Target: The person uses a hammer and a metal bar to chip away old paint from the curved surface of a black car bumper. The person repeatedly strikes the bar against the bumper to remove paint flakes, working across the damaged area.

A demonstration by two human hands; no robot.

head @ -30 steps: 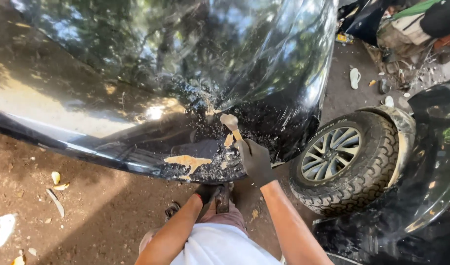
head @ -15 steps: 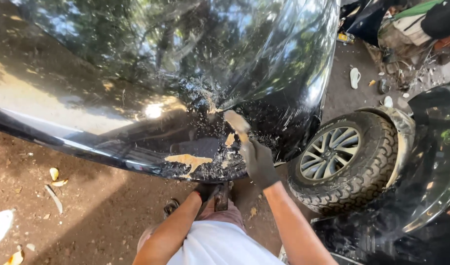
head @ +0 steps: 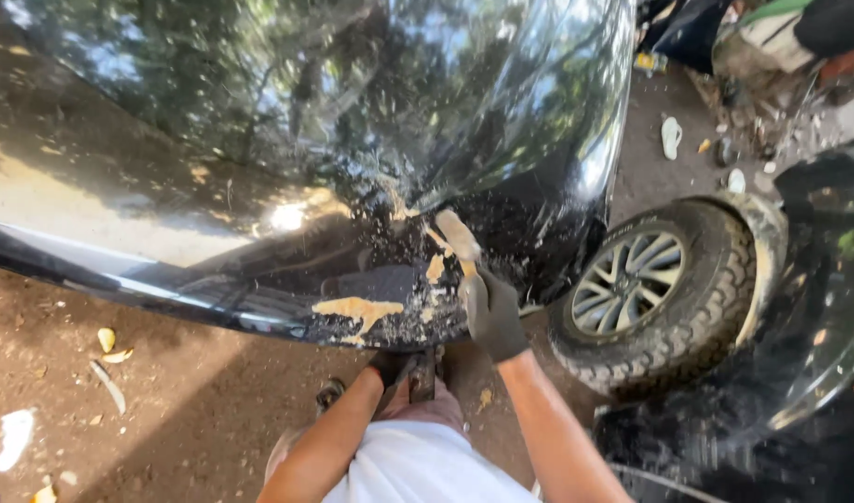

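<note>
dirt yard, glossy black car panel (head: 287, 158). right hand (head: 492, 315), gloved, clenched around putty spreader (head: 459, 237); beige filler patch (head: 357, 309) left of grip. left hand (head: 394, 365) holds small tool (head: 421, 374). spreading underway; next stroke needs flat pressure.

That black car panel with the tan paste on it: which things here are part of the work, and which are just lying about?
Part of the work:
- black car panel
- tan paste patches
- spreader, held by the gloved right hand
- left hand, low under the panel's edge, holding something I cannot make out

Lying about:
- wheel
- dry leaves on the dirt
- scraps on the ground beyond
</note>
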